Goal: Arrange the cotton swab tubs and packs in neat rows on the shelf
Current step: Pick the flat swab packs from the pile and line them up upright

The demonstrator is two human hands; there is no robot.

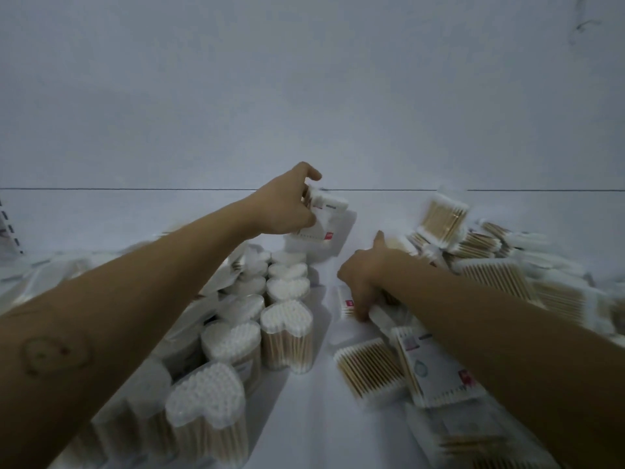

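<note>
My left hand (287, 206) reaches to the back of the white shelf (307, 401) and grips a flat swab pack (329, 203) on top of a short stack of packs (319, 236). My right hand (363, 279) is lower on the right, its fingers curled round another swab pack (348, 304) lying on the shelf. Heart-shaped clear tubs (287, 328) of wooden-stemmed cotton swabs stand in rows on the left, running from front to back under my left forearm.
A loose heap of swab packs (490, 262) fills the right side, some tilted, one standing high at the back (443, 218). More packs (436, 370) lie at the front right. A white back wall (304, 96) closes the shelf. A bare strip runs down the middle.
</note>
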